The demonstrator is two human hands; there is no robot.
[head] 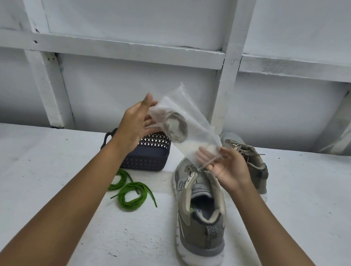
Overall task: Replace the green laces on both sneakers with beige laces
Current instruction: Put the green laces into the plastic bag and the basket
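Note:
A clear plastic bag [184, 120] with a coiled beige lace [176, 127] inside is held up above the table between both hands. My left hand [135, 126] holds its upper end with fingers behind the plastic. My right hand [224, 165] pinches the lower end, where a lace tip pokes out. Below stands a grey-beige sneaker [198, 218] with no lace, heel toward me. A second sneaker [247, 157] with a beige lace lies behind my right hand. Two coiled green laces [129, 190] lie on the table to the left.
A dark blue perforated basket [145, 155] stands behind the green laces, partly hidden by my left arm. The white table [33, 182] meets a white panelled wall [132, 79] at the back.

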